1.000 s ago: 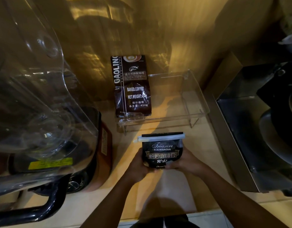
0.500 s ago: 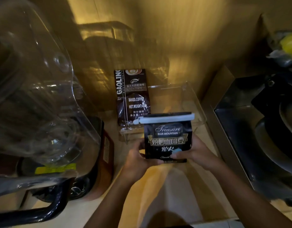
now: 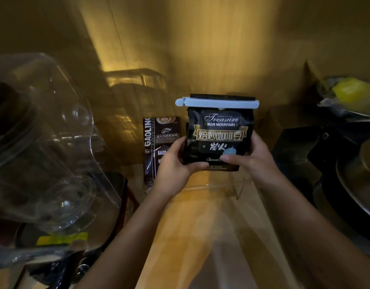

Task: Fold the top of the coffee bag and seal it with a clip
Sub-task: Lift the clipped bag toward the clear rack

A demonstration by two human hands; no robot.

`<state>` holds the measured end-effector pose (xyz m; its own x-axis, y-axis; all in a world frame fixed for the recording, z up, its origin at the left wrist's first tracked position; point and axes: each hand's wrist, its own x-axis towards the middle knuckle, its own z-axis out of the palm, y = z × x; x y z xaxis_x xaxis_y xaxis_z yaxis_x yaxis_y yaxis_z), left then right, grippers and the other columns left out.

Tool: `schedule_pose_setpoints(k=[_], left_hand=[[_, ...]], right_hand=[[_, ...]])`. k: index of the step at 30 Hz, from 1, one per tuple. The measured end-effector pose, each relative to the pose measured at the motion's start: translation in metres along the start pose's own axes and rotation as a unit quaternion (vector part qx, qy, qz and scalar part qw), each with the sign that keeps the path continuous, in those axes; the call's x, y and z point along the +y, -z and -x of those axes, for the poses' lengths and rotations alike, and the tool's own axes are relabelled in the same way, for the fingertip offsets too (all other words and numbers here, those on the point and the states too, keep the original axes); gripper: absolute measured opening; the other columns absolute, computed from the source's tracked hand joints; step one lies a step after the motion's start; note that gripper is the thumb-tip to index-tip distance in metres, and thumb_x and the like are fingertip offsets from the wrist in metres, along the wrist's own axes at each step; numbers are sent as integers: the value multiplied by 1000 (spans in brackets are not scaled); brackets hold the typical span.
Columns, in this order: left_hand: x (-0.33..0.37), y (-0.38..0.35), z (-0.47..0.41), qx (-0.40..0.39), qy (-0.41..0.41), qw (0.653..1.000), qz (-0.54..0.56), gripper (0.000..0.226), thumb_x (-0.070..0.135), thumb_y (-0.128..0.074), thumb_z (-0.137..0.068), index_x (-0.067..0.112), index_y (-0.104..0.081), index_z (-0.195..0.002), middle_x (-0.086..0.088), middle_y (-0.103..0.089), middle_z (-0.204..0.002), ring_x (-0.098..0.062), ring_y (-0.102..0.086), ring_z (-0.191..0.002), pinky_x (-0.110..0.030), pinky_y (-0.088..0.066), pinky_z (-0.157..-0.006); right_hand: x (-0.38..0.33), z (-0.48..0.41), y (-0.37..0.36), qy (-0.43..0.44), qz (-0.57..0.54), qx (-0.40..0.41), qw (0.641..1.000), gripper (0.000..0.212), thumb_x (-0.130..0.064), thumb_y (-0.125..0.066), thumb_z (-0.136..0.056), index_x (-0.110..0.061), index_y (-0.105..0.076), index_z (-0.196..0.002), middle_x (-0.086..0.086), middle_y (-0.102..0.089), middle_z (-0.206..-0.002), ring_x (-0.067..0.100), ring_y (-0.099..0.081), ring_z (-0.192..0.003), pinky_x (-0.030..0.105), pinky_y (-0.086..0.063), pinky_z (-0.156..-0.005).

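We hold the black coffee bag [image 3: 218, 132] upright between our left hand [image 3: 173, 163] and right hand [image 3: 253, 157], both closed on its lower sides, pale clip [image 3: 217, 103] clamped across its folded top above them.

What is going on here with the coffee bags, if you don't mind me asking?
A person holds a black Blue Mountain coffee bag upright in both hands, the left hand on one lower side and the right hand on the other. A pale blue clip is already clamped across its folded top. A second, brown coffee bag stands behind it on a clear acrylic stand.
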<state>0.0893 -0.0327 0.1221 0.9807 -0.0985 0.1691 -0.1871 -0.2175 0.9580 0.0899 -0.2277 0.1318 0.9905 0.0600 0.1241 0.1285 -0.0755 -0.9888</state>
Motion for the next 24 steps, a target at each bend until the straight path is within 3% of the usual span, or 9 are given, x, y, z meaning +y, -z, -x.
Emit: schedule_pose_setpoints(k=[2, 4, 6, 11, 15, 18, 20, 22, 24], left_hand=[[2, -8, -15, 9, -12, 1000, -4, 56, 4, -76, -67, 26, -53, -114, 14, -64, -105, 4, -58, -102, -11, -46, -84], [1, -17, -27, 26, -11, 1000, -3, 55, 1, -72, -70, 19, -52, -119, 0, -64, -113, -10, -58, -107, -28, -47, -94], [-1, -26, -37, 42, 4, 999, -6, 54, 3, -71, -73, 14, -49, -121, -5, -63, -116, -16, -57, -108, -35, -46, -96], [-15, -40, -51, 59, 40, 997, -25, 48, 6, -67, -77, 19, -48, -119, 9, -61, -105, -14, -56, -107, -25, -44, -87], [-24, -47, -65, 62, 66, 995, -37, 51, 6, -59, -83, 20, -41, -128, -3, -59, -123, -17, -53, -113, -39, -43, -99], [-29, -51, -77, 76, 84, 992, -57, 48, 5, -54, -85, 19, -41, -129, -5, -58, -125, -17, -51, -115, -33, -41, -96], [-33, -55, -85, 89, 112, 987, -71, 45, 8, -52, -88, 19, -41, -130, -5, -56, -127, -19, -50, -115, -32, -40, -94], [-37, -58, -92, 100, 141, 982, -76, 41, 11, -49, -90, 17, -40, -130, -8, -55, -129, -24, -49, -117, -38, -41, -99], [-40, -61, -97, 108, 155, 979, -72, 39, 11, -47, -91, 15, -40, -129, -11, -54, -129, -27, -49, -118, -41, -40, -101]], right_hand=[[-1, -15, 3, 7, 6, 8, 1000, 62, -6, -77, -63, -23, -48, -114, -12, -59, -105, -5, -59, -92, 7, -50, -69], [0, -29, 5, 5, 13, 14, 1000, 63, -4, -77, -64, -18, -46, -117, -11, -58, -103, -1, -58, -92, 13, -52, -69], [5, -42, 7, 2, 20, 13, 1000, 62, -3, -76, -65, -14, -46, -118, -12, -57, -101, -2, -56, -91, 12, -50, -67], [32, -67, 10, -12, 28, 1, 1000, 65, 1, -75, -66, -14, -43, -121, -11, -56, -101, 2, -54, -93, 15, -45, -70], [58, -84, 8, -18, -4, 31, 999, 64, 11, -74, -63, -12, -44, -115, -14, -54, -94, -6, -52, -82, 0, -43, -59], [74, -97, 8, -17, -10, 49, 999, 66, 12, -74, -60, -20, -42, -107, -16, -53, -95, -7, -52, -83, -1, -42, -61], [85, -105, 9, -28, -11, 35, 999, 68, 8, -75, -61, -26, -42, -109, -13, -56, -101, -2, -55, -92, 10, -46, -74], [94, -112, 12, -48, -11, 20, 999, 67, 4, -76, -62, -31, -43, -108, -5, -58, -108, 13, -56, -103, 31, -47, -87], [99, -116, 13, -61, -14, 7, 998, 65, 3, -76, -62, -36, -45, -103, -4, -60, -111, 15, -56, -105, 33, -47, -86]])
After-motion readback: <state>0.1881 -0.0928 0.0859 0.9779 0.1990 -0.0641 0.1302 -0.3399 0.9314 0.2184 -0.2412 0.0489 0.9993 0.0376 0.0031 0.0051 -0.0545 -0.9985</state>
